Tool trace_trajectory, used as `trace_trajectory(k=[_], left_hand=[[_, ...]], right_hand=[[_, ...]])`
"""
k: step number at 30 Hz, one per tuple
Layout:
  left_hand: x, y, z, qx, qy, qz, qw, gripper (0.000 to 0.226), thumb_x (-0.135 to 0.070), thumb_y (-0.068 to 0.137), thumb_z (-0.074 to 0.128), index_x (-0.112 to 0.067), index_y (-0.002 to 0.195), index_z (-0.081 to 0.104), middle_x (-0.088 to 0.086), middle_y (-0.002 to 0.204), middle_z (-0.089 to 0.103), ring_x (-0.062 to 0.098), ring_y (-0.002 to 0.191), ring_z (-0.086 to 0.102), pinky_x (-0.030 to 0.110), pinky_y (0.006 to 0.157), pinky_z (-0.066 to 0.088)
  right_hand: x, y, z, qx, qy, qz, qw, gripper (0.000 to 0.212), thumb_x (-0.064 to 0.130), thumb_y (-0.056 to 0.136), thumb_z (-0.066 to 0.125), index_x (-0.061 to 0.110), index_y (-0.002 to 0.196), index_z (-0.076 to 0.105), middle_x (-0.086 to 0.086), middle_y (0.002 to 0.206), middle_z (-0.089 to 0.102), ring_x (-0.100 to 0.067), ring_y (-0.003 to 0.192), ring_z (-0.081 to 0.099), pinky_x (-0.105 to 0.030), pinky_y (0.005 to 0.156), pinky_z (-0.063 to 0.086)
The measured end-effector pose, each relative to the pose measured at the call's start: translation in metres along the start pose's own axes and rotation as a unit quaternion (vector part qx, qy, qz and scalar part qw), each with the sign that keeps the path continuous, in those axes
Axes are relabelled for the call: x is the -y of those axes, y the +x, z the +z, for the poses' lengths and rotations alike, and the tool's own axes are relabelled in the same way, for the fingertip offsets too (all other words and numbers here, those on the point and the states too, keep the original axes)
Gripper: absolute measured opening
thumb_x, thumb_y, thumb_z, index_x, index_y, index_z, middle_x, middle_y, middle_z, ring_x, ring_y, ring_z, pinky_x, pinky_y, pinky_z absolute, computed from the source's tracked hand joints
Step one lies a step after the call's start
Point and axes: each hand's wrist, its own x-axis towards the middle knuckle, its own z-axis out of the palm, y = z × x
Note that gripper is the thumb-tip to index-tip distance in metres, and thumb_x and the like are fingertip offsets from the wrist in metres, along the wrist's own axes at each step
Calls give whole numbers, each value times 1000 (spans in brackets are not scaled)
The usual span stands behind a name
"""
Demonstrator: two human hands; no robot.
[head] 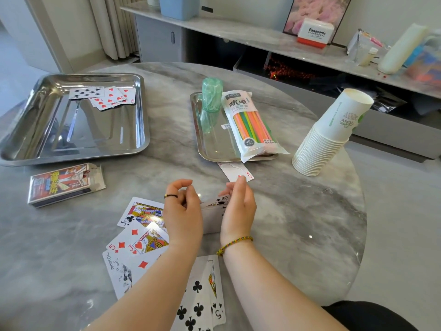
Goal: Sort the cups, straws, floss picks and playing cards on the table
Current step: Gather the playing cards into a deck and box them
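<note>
Left hand (182,211) and right hand (238,209) both clasp the card stack (211,218), while the two of diamonds (235,172) lies just past the right fingertips (241,179), long axis angled toward the small tray (210,149).

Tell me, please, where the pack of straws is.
Head view: the pack of straws lies rightmost on the small tray, beside the green floss-pick tub, left of the stacked cups.
</note>
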Motion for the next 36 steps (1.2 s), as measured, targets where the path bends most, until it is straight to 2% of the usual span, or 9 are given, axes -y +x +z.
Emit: trace_trajectory(k=[4, 10, 13, 15, 19, 23, 28, 32, 36], left_hand=[[1, 4, 0, 9, -46, -28, 999, 32, 0, 91, 41, -30, 80, 45, -4, 52, 49, -5, 44, 46, 3, 50, 36], [4, 9, -1, 34, -50, -33, 998, 34, 1, 91, 37, -31, 82, 45, -10, 50, 51, -3, 44, 43, 13, 52, 37], [4, 9, -2, 53, -25, -5, 998, 36, 4, 91, 36, -31, 84, 43, -3, 59, 49, -7, 52, 48, 5, 59, 38], [5, 7, -3, 53, -8, 3, 999, 36, 3, 92, 35, -31, 83, 42, -3, 63, 50, -7, 56, 49, 5, 63, 38], [8, -2, -6, 62, 9, 12, 998, 30, -8, 96, 35, -30, 79, 47, -3, 63, 50, -3, 52, 46, 12, 56, 36], [6, -2, -11, 149, 28, 8, 988, 30, -8, 96, 36, -26, 76, 51, -3, 65, 49, -2, 55, 47, 11, 56, 37], [-7, 12, -24, 348, 112, -64, 928, 29, -14, 96, 38, -26, 80, 59, -7, 82, 60, 7, 80, 54, 15, 74, 42], [-18, 22, -35, 447, 118, -127, 878, 12, -28, 92, 49, -30, 101, 58, -1, 105, 64, 14, 100, 60, 28, 91, 46], [-28, 41, -40, 596, 42, -234, 767, 47, -20, 61, 67, -14, 106, 56, 1, 91, 70, 15, 85, 66, 24, 79, 53]], right_hand=[[-4, 1, 1, 60, -73, -62, 994, 23, 15, 79, 68, 20, 63, 51, 11, 62, 50, 6, 55, 47, -7, 58, 37], [-4, 11, 0, 7, -55, -20, 998, 36, -7, 85, 39, 24, 71, 50, 1, 56, 49, 3, 42, 44, -6, 50, 34], [-7, 11, -1, 3, -39, -15, 999, 33, -2, 90, 39, 25, 75, 50, 6, 57, 51, 6, 43, 45, -12, 57, 36], [-8, 8, -1, 18, -37, 0, 999, 26, 8, 92, 47, 19, 69, 51, 3, 57, 48, 4, 40, 43, -7, 47, 33], [-7, 6, 1, 12, -74, 48, 996, 48, 33, 92, 50, 9, 51, 42, 4, 47, 43, 2, 35, 41, -7, 41, 32], [-5, 11, 0, -25, -66, 42, 997, 53, 32, 91, 52, 10, 46, 36, 8, 30, 36, -4, 31, 34, -9, 36, 27], [-5, 16, 0, -38, -96, -9, 995, 54, 30, 93, 48, 11, 45, 31, -5, 43, 31, -11, 40, 28, -19, 43, 27], [10, 12, 4, -16, -116, -108, 987, 58, 34, 91, 51, 12, 43, 28, -3, 43, 26, -19, 49, 26, -27, 50, 26], [21, 5, 8, 69, -78, -172, 980, 51, 37, 81, 55, 9, 43, 35, 6, 38, 27, -17, 47, 29, -19, 49, 29]])
